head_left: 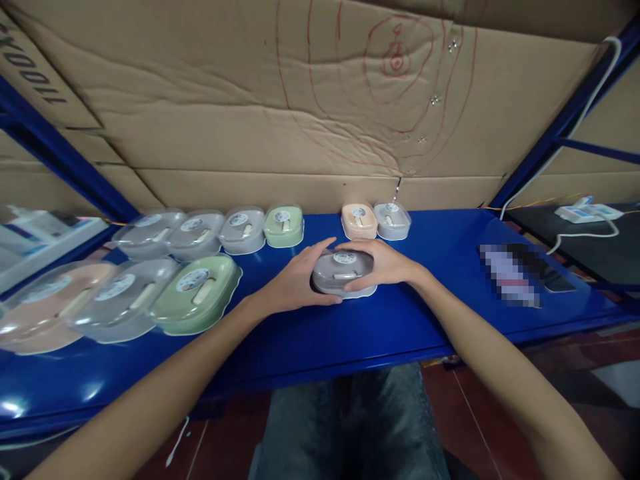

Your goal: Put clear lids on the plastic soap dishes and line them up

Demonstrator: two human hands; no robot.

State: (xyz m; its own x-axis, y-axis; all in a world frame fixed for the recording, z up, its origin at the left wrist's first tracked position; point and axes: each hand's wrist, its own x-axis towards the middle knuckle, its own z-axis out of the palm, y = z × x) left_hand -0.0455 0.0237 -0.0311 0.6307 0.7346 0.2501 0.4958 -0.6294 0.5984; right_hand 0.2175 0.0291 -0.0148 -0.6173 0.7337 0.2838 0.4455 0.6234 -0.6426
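Grey lidded box (343, 270), round label on top, cupped between both hands.

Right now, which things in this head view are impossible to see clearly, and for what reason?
- Grey box: its sides are covered by the left hand and right hand.
- Round labels on the lids: print too small to read.
- Flat item on the blue table: blurred by pixel blocks.
- Peach box at far left: smeared and stretched by the lens at the edge.
- White device: too small to identify.

printed characters on cardboard box (35, 73), upside down, unclear
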